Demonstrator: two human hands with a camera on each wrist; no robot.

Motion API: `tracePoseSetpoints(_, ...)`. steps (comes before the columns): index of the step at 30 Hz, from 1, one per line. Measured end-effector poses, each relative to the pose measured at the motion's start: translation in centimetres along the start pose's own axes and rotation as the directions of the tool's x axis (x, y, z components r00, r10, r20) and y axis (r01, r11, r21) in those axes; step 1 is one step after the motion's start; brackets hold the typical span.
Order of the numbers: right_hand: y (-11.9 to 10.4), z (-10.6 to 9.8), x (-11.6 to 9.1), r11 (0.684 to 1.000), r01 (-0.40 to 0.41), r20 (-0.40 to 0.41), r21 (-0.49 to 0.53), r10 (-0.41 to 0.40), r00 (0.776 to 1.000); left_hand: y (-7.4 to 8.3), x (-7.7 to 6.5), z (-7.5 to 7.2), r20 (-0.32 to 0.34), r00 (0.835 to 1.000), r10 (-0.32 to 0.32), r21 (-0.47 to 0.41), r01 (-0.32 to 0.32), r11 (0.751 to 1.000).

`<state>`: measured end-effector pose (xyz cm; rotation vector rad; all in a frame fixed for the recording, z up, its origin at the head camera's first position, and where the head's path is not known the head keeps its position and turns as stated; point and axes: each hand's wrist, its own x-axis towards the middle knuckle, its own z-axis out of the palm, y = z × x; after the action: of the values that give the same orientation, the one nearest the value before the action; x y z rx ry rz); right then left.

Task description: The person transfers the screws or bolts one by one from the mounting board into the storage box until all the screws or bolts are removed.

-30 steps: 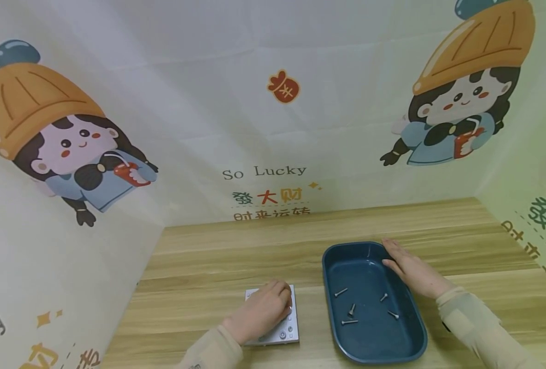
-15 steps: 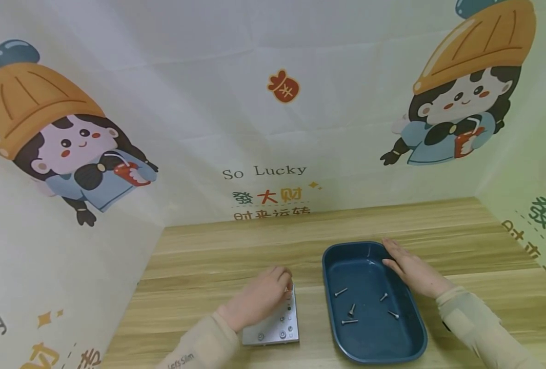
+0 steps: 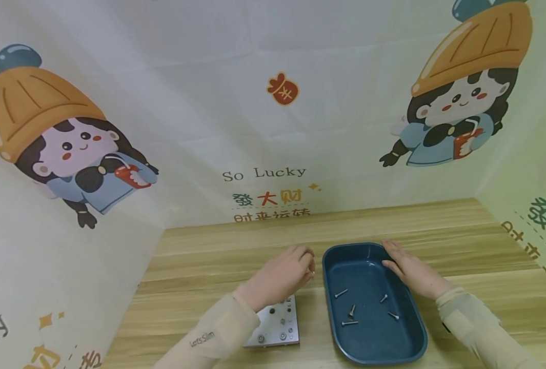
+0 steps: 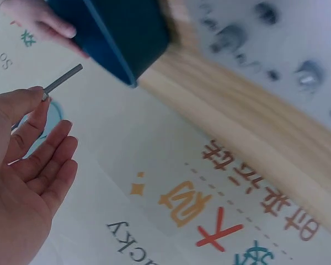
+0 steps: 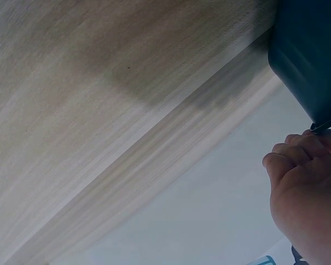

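Note:
My left hand (image 3: pixel 282 274) is raised just left of the tray, above the far end of a silver metal plate (image 3: pixel 265 328). In the left wrist view its thumb and index finger pinch a screw (image 4: pixel 63 80), whose thin grey shank points outward. The other fingers are loosely bent. My right hand (image 3: pixel 413 269) holds the far right rim of a dark blue tray (image 3: pixel 369 353), thumb over the inner side and fingers along the outside. Several loose screws (image 3: pixel 349 323) lie on the tray floor. Holes and screw heads show on the plate; my left forearm covers part of it.
The wood-grain table (image 3: pixel 199 266) carries the plate and tray side by side with a narrow gap between. A printed cloth (image 3: pixel 199 128) with cartoon figures hangs behind the table and along both sides.
My left hand has risen off the plate and moved right and away toward the tray, baring more of the plate's holes. The right hand and tray have stayed in place.

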<state>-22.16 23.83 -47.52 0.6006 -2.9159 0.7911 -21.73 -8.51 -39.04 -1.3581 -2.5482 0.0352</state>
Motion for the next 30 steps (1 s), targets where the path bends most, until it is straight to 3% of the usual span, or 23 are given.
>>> tracePoseSetpoints(8,0.0,-0.1,0.0,1.000,0.006,-0.004,-0.003,-0.006,1.000,0.0,3.2,-1.1,-0.003,1.000,0.031,0.029,-0.031,0.999)
tracePoseSetpoints(12,-0.1,-0.2,0.0,1.000,0.004,-0.004,0.002,-0.004,1.000,0.5,4.8,-1.3,-0.009,0.997,0.071,0.087,-0.070,0.994)
tracePoseSetpoints(18,-0.2,-0.1,-0.1,1.000,-0.002,0.005,0.012,0.002,1.000,1.9,6.9,-1.1,0.039,0.994,0.101,0.153,-0.106,0.982)
tracePoseSetpoints(23,-0.2,-0.1,0.0,1.000,-0.003,0.001,0.014,0.003,1.000,2.6,8.0,-0.6,0.075,0.993,0.086,0.151,-0.096,0.984)
tracePoseSetpoints(30,-0.1,-0.1,0.0,1.000,-0.009,0.002,0.025,0.009,1.000,3.2,8.5,1.5,0.145,0.985,0.096,0.139,-0.116,0.983)
